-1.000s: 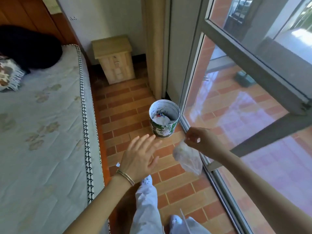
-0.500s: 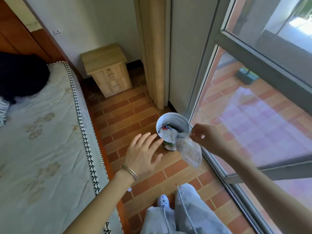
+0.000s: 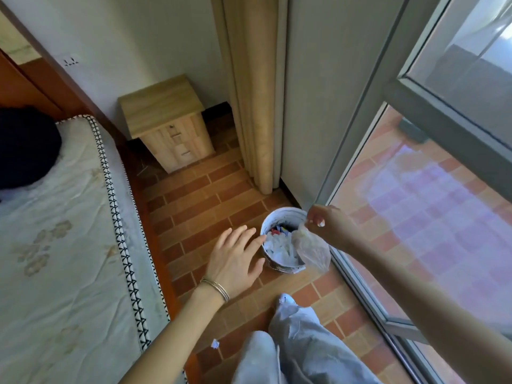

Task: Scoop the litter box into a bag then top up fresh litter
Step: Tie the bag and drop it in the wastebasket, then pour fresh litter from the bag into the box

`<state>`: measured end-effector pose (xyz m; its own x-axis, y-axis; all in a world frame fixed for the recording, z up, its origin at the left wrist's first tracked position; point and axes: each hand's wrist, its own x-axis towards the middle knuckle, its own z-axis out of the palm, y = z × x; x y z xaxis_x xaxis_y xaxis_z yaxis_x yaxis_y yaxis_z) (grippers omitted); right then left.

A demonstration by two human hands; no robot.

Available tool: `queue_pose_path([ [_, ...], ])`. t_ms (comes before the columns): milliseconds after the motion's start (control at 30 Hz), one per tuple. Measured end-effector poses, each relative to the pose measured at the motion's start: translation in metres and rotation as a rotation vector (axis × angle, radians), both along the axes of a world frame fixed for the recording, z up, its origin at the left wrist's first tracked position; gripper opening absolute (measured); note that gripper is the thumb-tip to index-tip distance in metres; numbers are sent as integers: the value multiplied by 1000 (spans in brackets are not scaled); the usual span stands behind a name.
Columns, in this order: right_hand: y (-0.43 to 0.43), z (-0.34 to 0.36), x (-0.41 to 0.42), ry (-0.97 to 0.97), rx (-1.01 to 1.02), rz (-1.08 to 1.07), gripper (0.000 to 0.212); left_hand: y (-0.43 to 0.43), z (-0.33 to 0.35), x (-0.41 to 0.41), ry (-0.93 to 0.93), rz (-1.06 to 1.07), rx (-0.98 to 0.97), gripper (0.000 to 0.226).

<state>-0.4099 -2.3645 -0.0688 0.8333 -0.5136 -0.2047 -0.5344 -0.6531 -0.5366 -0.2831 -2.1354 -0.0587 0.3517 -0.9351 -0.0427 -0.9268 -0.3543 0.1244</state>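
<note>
My right hand [image 3: 328, 223] pinches the top of a small clear plastic bag [image 3: 311, 250], which hangs over the right side of a white trash bucket [image 3: 279, 214]. The bucket stands on the brick-pattern floor by the window frame and holds crumpled white rubbish and a few coloured scraps. My left hand [image 3: 235, 261] hovers flat just left of the bucket, fingers spread, holding nothing, a bangle on its wrist. No litter box or scoop is in view.
A bed [image 3: 55, 245] with a patterned mattress fills the left side. A small wooden nightstand [image 3: 169, 120] stands against the back wall, a beige curtain [image 3: 255, 92] beside it. A glass door [image 3: 415, 217] runs along the right. My legs [image 3: 299, 350] are below.
I have stepped closer to the bucket. My right hand has carried the bag from short of the bucket to above its opening. My left hand stays open beside it.
</note>
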Motion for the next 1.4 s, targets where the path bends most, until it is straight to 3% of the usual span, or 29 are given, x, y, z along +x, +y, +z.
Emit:
queue_pose_path([
  [233, -32, -44, 49, 161, 25, -74, 8, -43, -33, 48, 39, -34, 5, 46],
  [400, -37, -74, 65, 280, 141, -127, 48, -65, -66, 75, 70, -97, 95, 49],
  [600, -27, -77, 48, 310, 173, -213, 54, -81, -73, 98, 100, -191, 127, 49],
  [1033, 6, -16, 6, 173, -212, -187, 60, -131, -26, 123, 67, -495, 16, 49],
  [1233, 23, 16, -29, 138, -357, -354, 60, -168, 1, 98, 40, -737, -63, 53],
  [1400, 51, 22, -75, 186, -365, -501, 63, -188, 10, 51, 26, -931, -56, 54],
])
